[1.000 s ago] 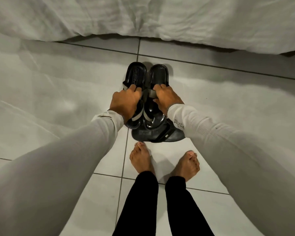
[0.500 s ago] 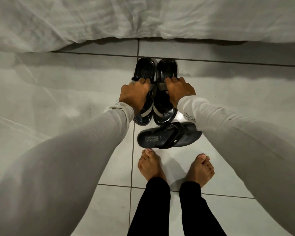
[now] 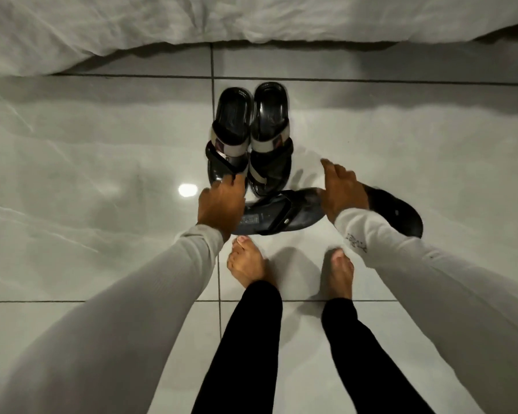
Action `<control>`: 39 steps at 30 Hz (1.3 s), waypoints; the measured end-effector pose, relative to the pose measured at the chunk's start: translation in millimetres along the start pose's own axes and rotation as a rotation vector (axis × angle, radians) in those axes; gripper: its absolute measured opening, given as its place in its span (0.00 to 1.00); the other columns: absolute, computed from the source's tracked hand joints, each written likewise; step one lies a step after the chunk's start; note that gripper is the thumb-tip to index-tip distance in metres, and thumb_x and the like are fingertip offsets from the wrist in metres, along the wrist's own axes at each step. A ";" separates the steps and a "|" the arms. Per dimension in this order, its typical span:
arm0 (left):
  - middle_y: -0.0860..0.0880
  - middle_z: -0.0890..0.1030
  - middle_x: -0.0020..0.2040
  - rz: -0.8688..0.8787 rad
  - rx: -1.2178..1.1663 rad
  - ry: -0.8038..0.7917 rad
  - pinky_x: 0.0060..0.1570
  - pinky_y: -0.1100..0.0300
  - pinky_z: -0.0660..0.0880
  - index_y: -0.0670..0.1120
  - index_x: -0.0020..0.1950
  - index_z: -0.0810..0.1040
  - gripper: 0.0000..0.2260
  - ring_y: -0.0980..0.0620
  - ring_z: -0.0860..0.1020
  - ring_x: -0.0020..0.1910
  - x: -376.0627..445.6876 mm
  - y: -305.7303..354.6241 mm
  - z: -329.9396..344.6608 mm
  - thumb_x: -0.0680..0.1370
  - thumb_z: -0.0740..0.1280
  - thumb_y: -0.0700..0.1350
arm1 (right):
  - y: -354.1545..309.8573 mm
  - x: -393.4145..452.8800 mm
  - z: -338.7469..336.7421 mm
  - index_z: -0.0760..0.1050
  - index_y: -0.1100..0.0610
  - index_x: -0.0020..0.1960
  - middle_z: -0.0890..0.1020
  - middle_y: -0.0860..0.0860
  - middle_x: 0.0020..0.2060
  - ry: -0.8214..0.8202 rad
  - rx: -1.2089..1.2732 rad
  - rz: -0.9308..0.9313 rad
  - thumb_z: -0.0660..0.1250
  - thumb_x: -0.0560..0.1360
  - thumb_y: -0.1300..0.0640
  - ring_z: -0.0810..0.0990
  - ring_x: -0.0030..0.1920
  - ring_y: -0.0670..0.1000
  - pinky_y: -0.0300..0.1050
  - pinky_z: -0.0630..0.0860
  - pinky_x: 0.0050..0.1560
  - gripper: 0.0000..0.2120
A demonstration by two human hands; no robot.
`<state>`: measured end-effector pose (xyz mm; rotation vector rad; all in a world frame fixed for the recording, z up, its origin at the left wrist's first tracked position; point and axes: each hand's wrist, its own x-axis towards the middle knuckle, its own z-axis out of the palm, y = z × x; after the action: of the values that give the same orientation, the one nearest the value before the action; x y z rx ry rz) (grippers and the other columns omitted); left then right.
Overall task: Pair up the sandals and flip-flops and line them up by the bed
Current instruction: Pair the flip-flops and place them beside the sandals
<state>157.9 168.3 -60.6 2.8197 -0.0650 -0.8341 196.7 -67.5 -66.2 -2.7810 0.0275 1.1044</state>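
Two black sandals with grey straps stand side by side on the floor, heels toward the bed: the left sandal (image 3: 228, 135) and the right sandal (image 3: 270, 132). My left hand (image 3: 222, 201) hovers at the toe of the left sandal, fingers apart, holding nothing. A dark flip-flop (image 3: 277, 218) lies crosswise just in front of my feet. My right hand (image 3: 341, 188) is spread open above it. A second black flip-flop (image 3: 396, 212) lies behind my right wrist, partly hidden by it.
The white bedsheet (image 3: 192, 22) hangs along the top of the view. Glossy grey floor tiles (image 3: 87, 162) stretch to both sides. My bare feet (image 3: 247, 264) stand just below the flip-flops.
Both hands have let go of the strapped sandals, which now rest on the floor near the bed. The hands have pulled back toward me, the right one over the flip-flop.
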 end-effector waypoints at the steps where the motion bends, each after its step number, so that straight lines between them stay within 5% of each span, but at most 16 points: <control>1: 0.40 0.81 0.53 -0.011 -0.078 -0.076 0.45 0.44 0.80 0.41 0.60 0.75 0.12 0.36 0.81 0.48 -10.4 8.2 6.2 0.78 0.63 0.44 | 17.2 -11.6 4.7 0.59 0.56 0.76 0.71 0.60 0.69 -0.023 0.021 0.066 0.66 0.77 0.58 0.70 0.66 0.65 0.60 0.72 0.62 0.30; 7: 0.41 0.81 0.55 -0.265 -0.664 -0.455 0.57 0.46 0.77 0.43 0.62 0.74 0.22 0.42 0.81 0.54 -8.5 76.6 74.1 0.71 0.72 0.48 | 96.0 -36.4 38.0 0.55 0.61 0.76 0.66 0.62 0.71 -0.134 0.218 0.505 0.69 0.76 0.55 0.70 0.69 0.65 0.61 0.72 0.63 0.35; 10: 0.44 0.80 0.60 -0.577 -0.985 -0.449 0.56 0.40 0.79 0.53 0.60 0.65 0.33 0.40 0.83 0.53 18.0 103.6 156.1 0.58 0.70 0.60 | 125.0 -22.4 47.3 0.52 0.62 0.77 0.65 0.61 0.73 -0.082 0.329 0.574 0.71 0.75 0.55 0.68 0.71 0.64 0.60 0.69 0.68 0.40; 13: 0.40 0.78 0.62 -0.678 -1.115 -0.297 0.50 0.40 0.82 0.50 0.62 0.66 0.30 0.37 0.83 0.53 26.7 123.7 196.6 0.65 0.66 0.62 | 142.4 -12.4 52.8 0.55 0.62 0.75 0.70 0.61 0.70 -0.035 0.378 0.565 0.73 0.73 0.56 0.71 0.69 0.64 0.59 0.70 0.67 0.38; 17: 0.35 0.78 0.61 -0.611 -0.805 -0.196 0.57 0.40 0.77 0.42 0.64 0.72 0.26 0.34 0.78 0.59 -3.7 156.6 125.9 0.76 0.62 0.61 | 155.9 -11.2 53.5 0.59 0.63 0.71 0.69 0.62 0.68 0.036 0.319 0.606 0.74 0.72 0.54 0.74 0.65 0.66 0.60 0.74 0.61 0.36; 24: 0.42 0.70 0.69 -0.260 -0.141 -0.497 0.57 0.44 0.74 0.48 0.67 0.73 0.20 0.36 0.78 0.60 -45.6 175.1 89.7 0.81 0.59 0.58 | 191.9 -10.8 63.9 0.63 0.63 0.73 0.74 0.63 0.67 -0.070 0.339 0.587 0.72 0.73 0.51 0.74 0.67 0.64 0.55 0.72 0.66 0.35; 31: 0.48 0.80 0.61 -0.263 -0.040 -0.608 0.60 0.50 0.72 0.47 0.62 0.78 0.21 0.42 0.80 0.59 -53.7 230.1 75.5 0.81 0.57 0.60 | 222.9 -32.6 63.2 0.70 0.63 0.69 0.76 0.66 0.63 -0.103 0.327 0.473 0.66 0.77 0.54 0.75 0.64 0.67 0.54 0.72 0.64 0.23; 39: 0.41 0.75 0.61 -0.067 0.020 -0.365 0.51 0.47 0.78 0.45 0.62 0.79 0.19 0.38 0.78 0.56 -61.0 281.3 108.5 0.79 0.63 0.57 | 232.8 -49.4 58.7 0.77 0.66 0.60 0.81 0.66 0.56 -0.087 0.497 0.486 0.68 0.75 0.49 0.78 0.60 0.66 0.52 0.75 0.58 0.23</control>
<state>51.9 -120.4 -59.9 2.6635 -0.0318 -1.3602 104.0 -291.0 -105.2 -2.3219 0.8783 1.1153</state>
